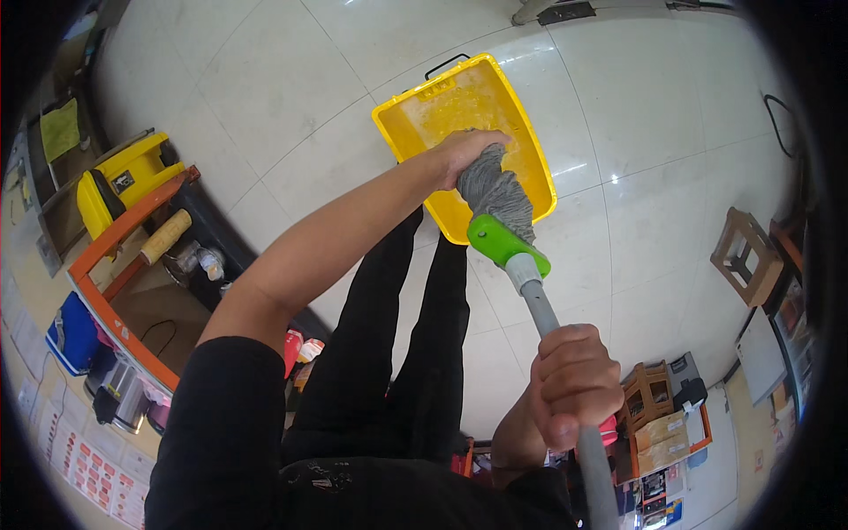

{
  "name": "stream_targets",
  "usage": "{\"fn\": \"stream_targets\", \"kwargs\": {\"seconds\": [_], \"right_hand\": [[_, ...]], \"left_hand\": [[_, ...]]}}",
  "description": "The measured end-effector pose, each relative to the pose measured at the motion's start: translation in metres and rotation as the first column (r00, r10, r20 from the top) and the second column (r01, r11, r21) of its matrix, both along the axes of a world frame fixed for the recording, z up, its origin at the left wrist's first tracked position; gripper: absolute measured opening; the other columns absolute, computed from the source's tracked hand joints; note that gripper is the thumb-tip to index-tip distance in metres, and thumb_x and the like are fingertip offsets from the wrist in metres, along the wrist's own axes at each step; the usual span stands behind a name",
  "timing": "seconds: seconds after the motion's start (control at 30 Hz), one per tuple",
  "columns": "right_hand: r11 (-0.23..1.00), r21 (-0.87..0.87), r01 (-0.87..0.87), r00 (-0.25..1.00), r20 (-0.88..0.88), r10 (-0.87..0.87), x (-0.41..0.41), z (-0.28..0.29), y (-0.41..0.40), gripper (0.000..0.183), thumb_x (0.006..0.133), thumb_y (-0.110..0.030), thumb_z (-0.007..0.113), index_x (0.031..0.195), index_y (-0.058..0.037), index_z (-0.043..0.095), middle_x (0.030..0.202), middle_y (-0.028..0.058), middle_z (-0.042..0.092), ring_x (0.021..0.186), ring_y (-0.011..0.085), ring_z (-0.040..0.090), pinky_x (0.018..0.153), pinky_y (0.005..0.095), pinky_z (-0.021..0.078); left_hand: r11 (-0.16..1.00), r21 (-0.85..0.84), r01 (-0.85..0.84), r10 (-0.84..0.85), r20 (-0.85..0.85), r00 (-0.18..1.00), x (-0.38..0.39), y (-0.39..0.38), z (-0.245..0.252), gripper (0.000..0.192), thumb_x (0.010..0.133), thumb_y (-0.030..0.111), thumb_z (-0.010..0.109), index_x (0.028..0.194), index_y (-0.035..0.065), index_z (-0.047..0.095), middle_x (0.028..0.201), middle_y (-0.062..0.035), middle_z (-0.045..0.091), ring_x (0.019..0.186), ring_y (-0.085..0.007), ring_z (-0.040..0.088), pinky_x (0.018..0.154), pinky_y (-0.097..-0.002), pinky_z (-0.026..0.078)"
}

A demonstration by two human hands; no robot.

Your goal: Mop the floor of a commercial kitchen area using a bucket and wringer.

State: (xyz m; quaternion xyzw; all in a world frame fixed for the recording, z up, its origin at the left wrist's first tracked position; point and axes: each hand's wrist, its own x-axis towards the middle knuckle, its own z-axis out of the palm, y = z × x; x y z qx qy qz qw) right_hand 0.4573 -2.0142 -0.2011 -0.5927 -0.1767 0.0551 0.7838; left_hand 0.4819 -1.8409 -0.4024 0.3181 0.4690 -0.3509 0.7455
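My left hand (472,154) is closed around the strands of a grey string mop head (498,189), above a yellow plastic bucket (543,169) standing on the tiled floor. Cloudy-looking water appears to lie in the bucket, and its black handle (448,64) shows at the far rim. A green plastic clamp (507,245) joins the mop head to a grey pole (542,308). Around that pole, below the clamp, my right hand (578,387) is wrapped. The mop strands look twisted together; their ends are partly hidden by my left hand.
An orange-edged table (126,232) stands at the left, with a yellow case-like object (129,182) beside it. Brown crates (747,258) are at the right. My legs are just behind the bucket. A metal stand foot (530,12) shows at the top.
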Motion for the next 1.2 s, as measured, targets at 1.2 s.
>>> {"fn": "stream_targets", "kwargs": {"seconds": [1.2], "right_hand": [[0.887,0.082,0.454,0.85,-0.337,-0.404,-0.005,0.011,-0.005,0.051,0.095,-0.039,0.036,0.051,-0.0159,0.023,0.042,-0.0032,0.024,0.038,0.0079,0.021,0.042,0.0218,0.0244]], "left_hand": [[0.998,0.011,-0.063,0.063,0.038,0.997,-0.052,0.006,0.019,0.028,0.08,0.03,0.064,0.093,0.0051,0.058,0.087,-0.0056,0.058,0.076,-0.0137,0.058,0.07,-0.028,0.05]]}}
